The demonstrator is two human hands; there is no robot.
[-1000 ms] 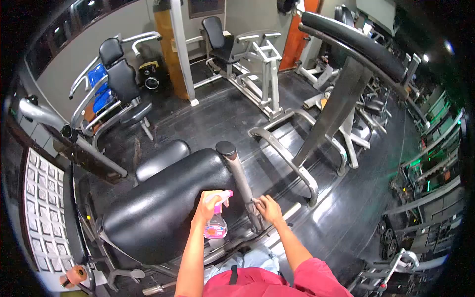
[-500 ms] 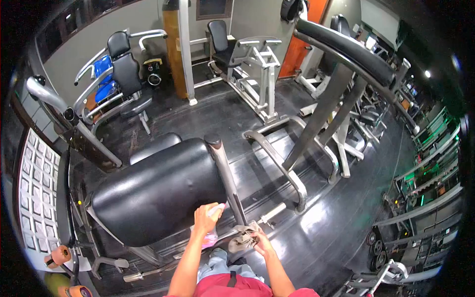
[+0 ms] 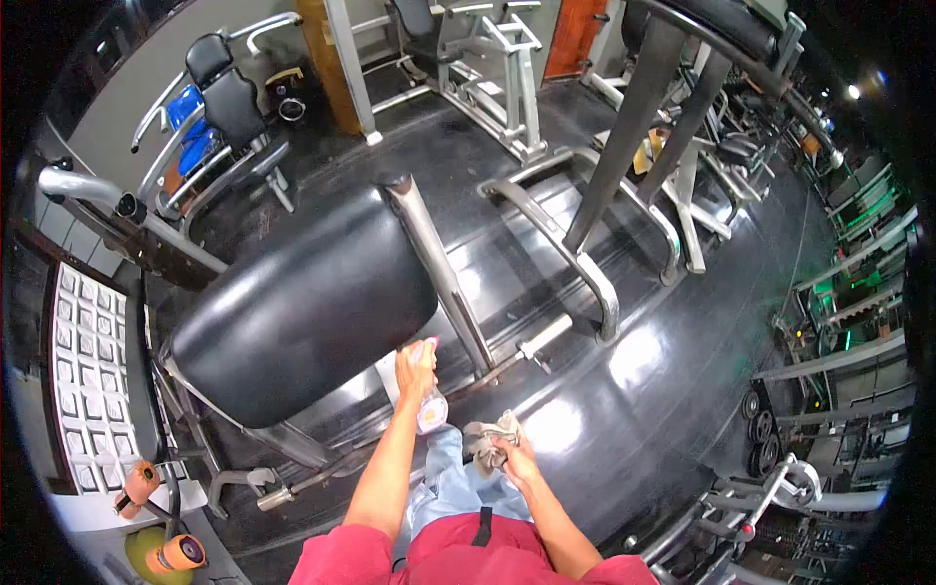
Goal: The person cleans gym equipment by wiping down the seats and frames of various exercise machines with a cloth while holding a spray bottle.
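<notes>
My left hand (image 3: pixel 417 370) is closed around the neck of a spray bottle (image 3: pixel 432 413), whose clear body with a label hangs below the fist. The bottle is close to the front right edge of a black padded bench (image 3: pixel 307 302). A crumpled grey-beige cloth (image 3: pixel 495 439) is bunched in my right hand (image 3: pixel 521 462), above my jeans and to the right of the bottle. Its fingers wrap the cloth from the right side. A metal post (image 3: pixel 444 273) runs along the bench's right end.
A metal bar end (image 3: pixel 546 336) sticks out low, right of the bench. Beyond it stands a curved-leg machine frame (image 3: pixel 597 283). A seated machine (image 3: pixel 234 112) is at the back left. Foam rollers (image 3: pixel 175 553) are at the lower left, and weight plates (image 3: pixel 760 429) at the right.
The view has tilted downward, and the bench appears closer. The spray bottle has swung to the right under my left hand. My right hand still holds the cloth, now slightly higher.
</notes>
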